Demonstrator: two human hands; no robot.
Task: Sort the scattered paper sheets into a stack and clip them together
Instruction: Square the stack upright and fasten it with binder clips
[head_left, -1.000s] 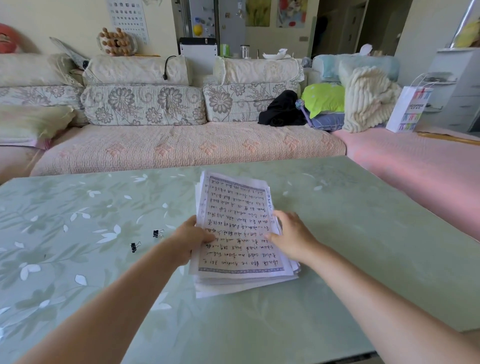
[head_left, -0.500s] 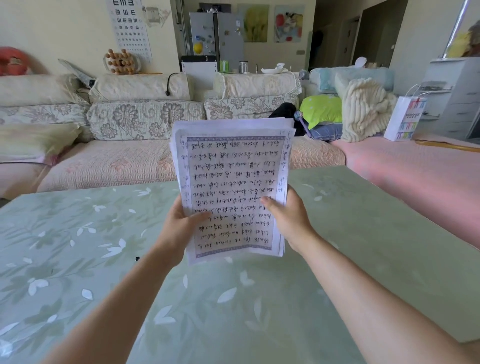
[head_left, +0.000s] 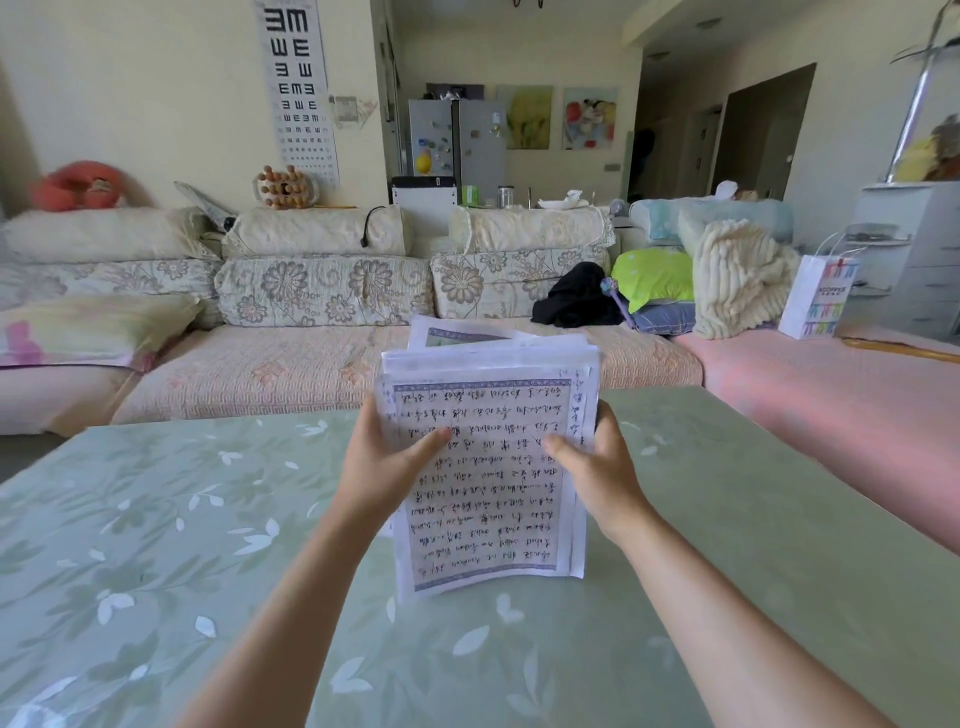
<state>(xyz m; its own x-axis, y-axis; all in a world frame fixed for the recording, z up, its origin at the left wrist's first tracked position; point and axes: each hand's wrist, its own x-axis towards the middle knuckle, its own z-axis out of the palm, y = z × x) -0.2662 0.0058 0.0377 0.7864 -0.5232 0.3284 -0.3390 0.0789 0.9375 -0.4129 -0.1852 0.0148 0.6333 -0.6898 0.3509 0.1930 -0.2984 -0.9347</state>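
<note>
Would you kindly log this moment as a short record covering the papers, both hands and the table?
papers: stack of handwritten sheets, upright, top edges uneven, no clip seen on it
left hand: grips the stack's left edge, thumb on front sheet
right hand: grips the right edge, thumb on front sheet
table: green floral top under the stack

Paper stack (head_left: 488, 467): handwritten sheets, bordered, held upright, bottom edge on table centre; top edges uneven, fanned toward far side.

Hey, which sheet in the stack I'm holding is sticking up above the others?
The back sheet, tilted: its blue-bordered corner rises above the rest of the stack.
</note>
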